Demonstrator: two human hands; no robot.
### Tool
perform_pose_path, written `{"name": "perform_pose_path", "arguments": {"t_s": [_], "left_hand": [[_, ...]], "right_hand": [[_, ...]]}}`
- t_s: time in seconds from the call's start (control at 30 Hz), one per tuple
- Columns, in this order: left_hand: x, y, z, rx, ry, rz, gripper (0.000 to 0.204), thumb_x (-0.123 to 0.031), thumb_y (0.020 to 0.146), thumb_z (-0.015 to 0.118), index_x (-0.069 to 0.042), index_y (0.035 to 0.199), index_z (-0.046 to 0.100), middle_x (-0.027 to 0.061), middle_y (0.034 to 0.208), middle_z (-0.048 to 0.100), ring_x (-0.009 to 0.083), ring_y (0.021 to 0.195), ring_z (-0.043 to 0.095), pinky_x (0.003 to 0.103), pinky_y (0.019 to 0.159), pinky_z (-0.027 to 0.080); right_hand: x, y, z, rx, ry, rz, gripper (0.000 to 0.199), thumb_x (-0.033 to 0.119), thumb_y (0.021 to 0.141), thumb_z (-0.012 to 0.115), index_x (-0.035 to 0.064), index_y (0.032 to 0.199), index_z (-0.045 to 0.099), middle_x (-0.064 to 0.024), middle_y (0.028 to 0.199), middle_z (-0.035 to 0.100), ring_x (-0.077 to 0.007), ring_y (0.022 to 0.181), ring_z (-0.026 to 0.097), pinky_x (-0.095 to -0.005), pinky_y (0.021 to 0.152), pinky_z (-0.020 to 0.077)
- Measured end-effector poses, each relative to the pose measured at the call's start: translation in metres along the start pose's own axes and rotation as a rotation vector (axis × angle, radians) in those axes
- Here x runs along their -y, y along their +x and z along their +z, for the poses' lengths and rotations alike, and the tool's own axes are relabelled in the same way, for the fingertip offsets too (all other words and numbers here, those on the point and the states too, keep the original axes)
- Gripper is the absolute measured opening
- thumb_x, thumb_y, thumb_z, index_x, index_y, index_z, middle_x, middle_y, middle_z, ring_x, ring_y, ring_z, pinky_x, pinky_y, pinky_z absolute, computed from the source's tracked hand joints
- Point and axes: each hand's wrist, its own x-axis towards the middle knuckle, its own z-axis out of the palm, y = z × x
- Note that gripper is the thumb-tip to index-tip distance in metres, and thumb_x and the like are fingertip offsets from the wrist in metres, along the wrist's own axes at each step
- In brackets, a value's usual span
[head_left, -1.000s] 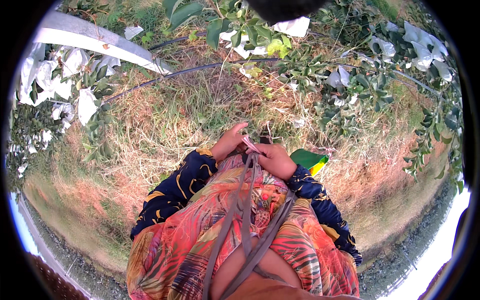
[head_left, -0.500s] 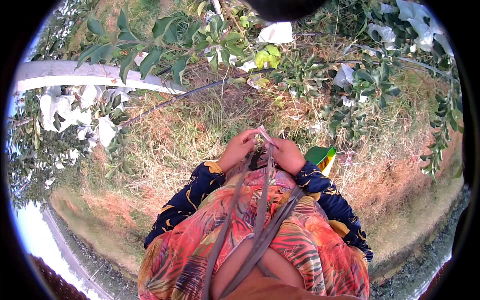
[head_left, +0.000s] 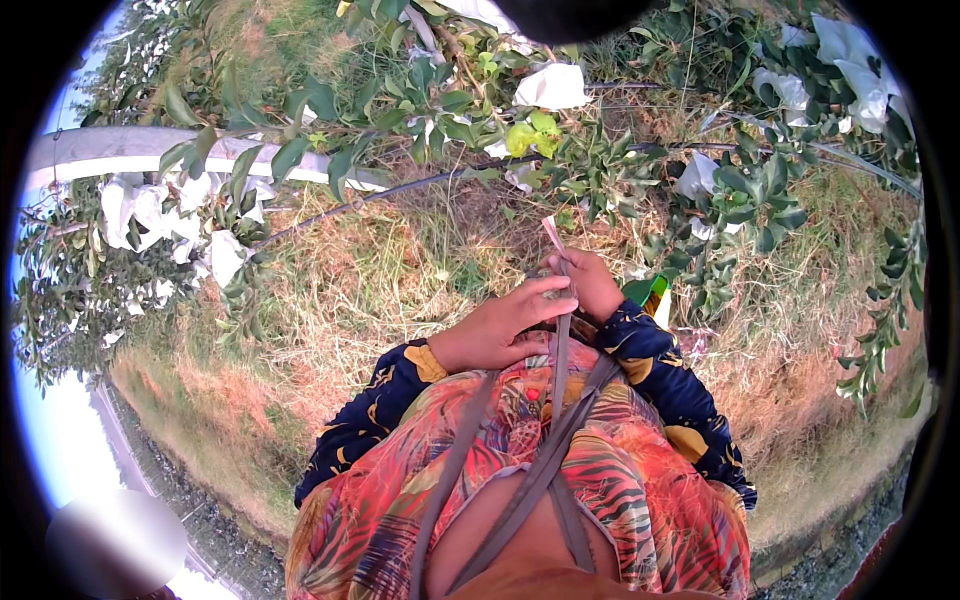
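Observation:
In front of my waist, my right hand [head_left: 592, 284] is closed round a narrow grey strap [head_left: 561, 365] that runs down over my chest. A thin pinkish-white strip [head_left: 553, 234] sticks up out of that grip. My left hand [head_left: 495, 328] lies just lower and to the left, its fingers stretched toward the strap and their tips touching it beside the right hand. The left thumb stands apart from those fingers. Beyond my right wrist, part of a green and yellow object [head_left: 655, 294] shows; its kind is unclear.
A leafy branch [head_left: 440, 110] with white bags [head_left: 552, 87] hangs ahead. More white bags [head_left: 140, 212] cluster at left beside a pale post [head_left: 90, 152]. A dark hose or wire [head_left: 345, 202] crosses low in front. Dry grass [head_left: 330, 300] covers the ground.
My left hand has moved down and right from the strip's tip, its fingers now stretched to the strap. My right hand has shifted slightly up and right, still holding on. The view has shifted slightly.

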Motion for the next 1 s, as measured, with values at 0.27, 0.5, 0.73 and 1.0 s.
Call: {"name": "perform_pose_path", "arguments": {"t_s": [0.27, 0.5, 0.73, 1.0], "left_hand": [[0.018, 0.009, 0.002, -0.356, 0.108, 0.029, 0.017, -0.019, 0.092, 0.051, -0.003, 0.089, 0.057, 0.0122, 0.087, 0.06, 0.029, 0.083, 0.061, 0.034, 0.074, 0.049], [0.009, 0.015, -0.037, -0.559, 0.27, -0.018, 0.007, -0.008, 0.084, 0.057, -0.003, 0.088, 0.057, 0.012, 0.089, 0.057, 0.0303, 0.081, 0.058, 0.036, 0.069, 0.048], [0.014, 0.03, -0.031, -0.527, 0.245, -0.06, 0.009, -0.011, 0.084, 0.057, -0.002, 0.086, 0.056, 0.0119, 0.082, 0.054, 0.0315, 0.076, 0.055, 0.037, 0.066, 0.046], [0.017, 0.018, 0.019, -0.506, 0.1, -0.179, 0.031, -0.016, 0.088, 0.054, -0.006, 0.117, 0.055, 0.0125, 0.111, 0.058, 0.0286, 0.1, 0.057, 0.035, 0.086, 0.047]], "right_hand": [[0.023, 0.002, -0.011, 0.103, -0.282, -0.055, 0.028, 0.01, 0.086, 0.052, 0.0001, 0.111, 0.059, -0.0033, 0.075, 0.061, -0.0095, 0.072, 0.058, -0.0244, 0.066, 0.0457], [0.052, -0.006, -0.038, 0.059, -0.019, -0.018, 0.027, 0.008, 0.09, 0.05, 0.0025, 0.116, 0.058, 0.0004, 0.074, 0.059, -0.0069, 0.068, 0.053, -0.0209, 0.067, 0.0427], [0.125, -0.047, -0.027, 0.53, -0.053, -0.358, 0.036, 0.001, 0.081, 0.06, 0.005, 0.117, 0.056, -0.0081, 0.093, 0.065, -0.0129, 0.073, 0.06, -0.0254, 0.07, 0.0476], [0.12, -0.041, -0.035, 0.503, -0.351, -0.496, 0.015, 0.006, 0.078, 0.061, 0.0042, 0.092, 0.064, -0.011, 0.075, 0.061, -0.0247, 0.064, 0.059, -0.0327, 0.06, 0.0458]]}}
